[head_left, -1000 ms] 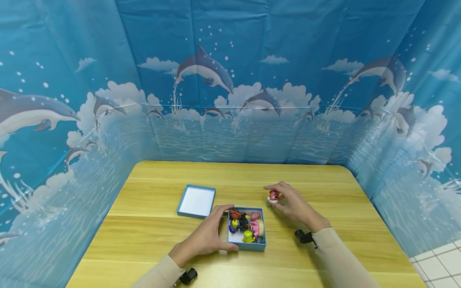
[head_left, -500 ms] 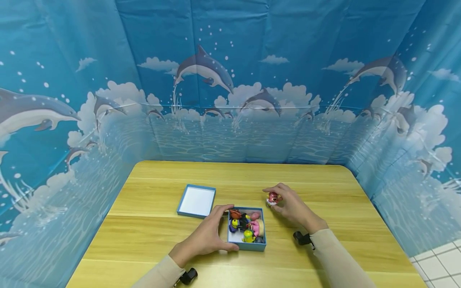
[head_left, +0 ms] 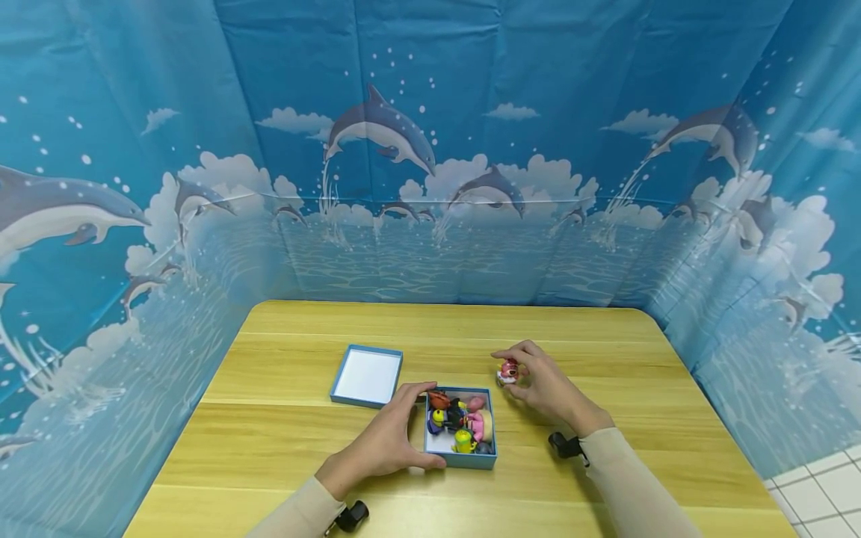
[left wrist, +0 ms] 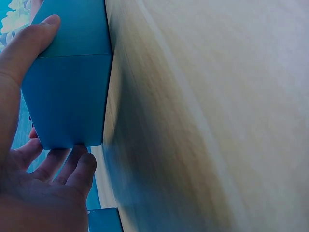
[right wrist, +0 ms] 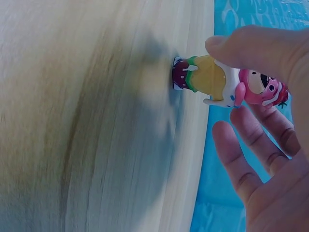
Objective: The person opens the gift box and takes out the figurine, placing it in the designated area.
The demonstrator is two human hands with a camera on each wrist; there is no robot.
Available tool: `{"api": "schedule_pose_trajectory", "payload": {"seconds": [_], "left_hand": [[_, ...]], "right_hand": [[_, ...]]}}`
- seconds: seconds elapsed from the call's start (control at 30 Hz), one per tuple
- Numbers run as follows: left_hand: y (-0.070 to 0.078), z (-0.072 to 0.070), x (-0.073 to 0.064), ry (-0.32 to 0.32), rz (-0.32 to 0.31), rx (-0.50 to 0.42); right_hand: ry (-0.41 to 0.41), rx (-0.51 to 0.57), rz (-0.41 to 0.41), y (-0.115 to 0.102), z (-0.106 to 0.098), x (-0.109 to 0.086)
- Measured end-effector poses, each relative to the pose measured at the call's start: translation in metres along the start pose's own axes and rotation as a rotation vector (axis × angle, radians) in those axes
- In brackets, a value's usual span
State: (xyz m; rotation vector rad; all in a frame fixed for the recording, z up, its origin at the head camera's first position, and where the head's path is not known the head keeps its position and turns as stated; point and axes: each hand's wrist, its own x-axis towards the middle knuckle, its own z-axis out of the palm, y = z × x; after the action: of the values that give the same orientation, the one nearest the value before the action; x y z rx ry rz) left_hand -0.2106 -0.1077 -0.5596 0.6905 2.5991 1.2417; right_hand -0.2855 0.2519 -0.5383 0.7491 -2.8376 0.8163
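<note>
A blue square box point(head_left: 464, 461) stands near the table's front, with several small toy figurines inside: pink, yellow, purple, black and reddish-brown. My left hand point(head_left: 383, 442) grips it from the left, thumb at the near wall point(left wrist: 72, 29) and fingers at the far side. To the right of the box, my right hand point(head_left: 551, 385) holds a pink bear figurine point(head_left: 509, 371) between thumb and fingers. In the right wrist view the figurine point(right wrist: 210, 79) has a strawberry on its head and a yellow, green and dark red lower part, its base right at the tabletop.
A shallow blue box lid point(head_left: 367, 375) with a white inside lies behind and left of the box. The wooden table point(head_left: 282, 441) has rounded back corners and meets a blue dolphin-print curtain point(head_left: 430, 246) behind it.
My right hand has shifted slightly left, and the bear figurine has turned from tilted to more upright, its face now showing. The left hand and the box have stayed put.
</note>
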Motion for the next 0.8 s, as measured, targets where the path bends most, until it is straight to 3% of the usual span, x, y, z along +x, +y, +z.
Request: {"api": "schedule_pose_trajectory", "payload": {"seconds": [0.47,0.8], "left_hand": [[-0.001,0.001,0.000,-0.005,0.001,-0.001],[0.000,0.000,0.000,0.004,0.004,-0.005]], "right_hand": [[0.026,-0.007,-0.020,-0.005,-0.005,-0.003],[0.058,-0.019,-0.079,-0.018,-0.013,-0.003]]}}
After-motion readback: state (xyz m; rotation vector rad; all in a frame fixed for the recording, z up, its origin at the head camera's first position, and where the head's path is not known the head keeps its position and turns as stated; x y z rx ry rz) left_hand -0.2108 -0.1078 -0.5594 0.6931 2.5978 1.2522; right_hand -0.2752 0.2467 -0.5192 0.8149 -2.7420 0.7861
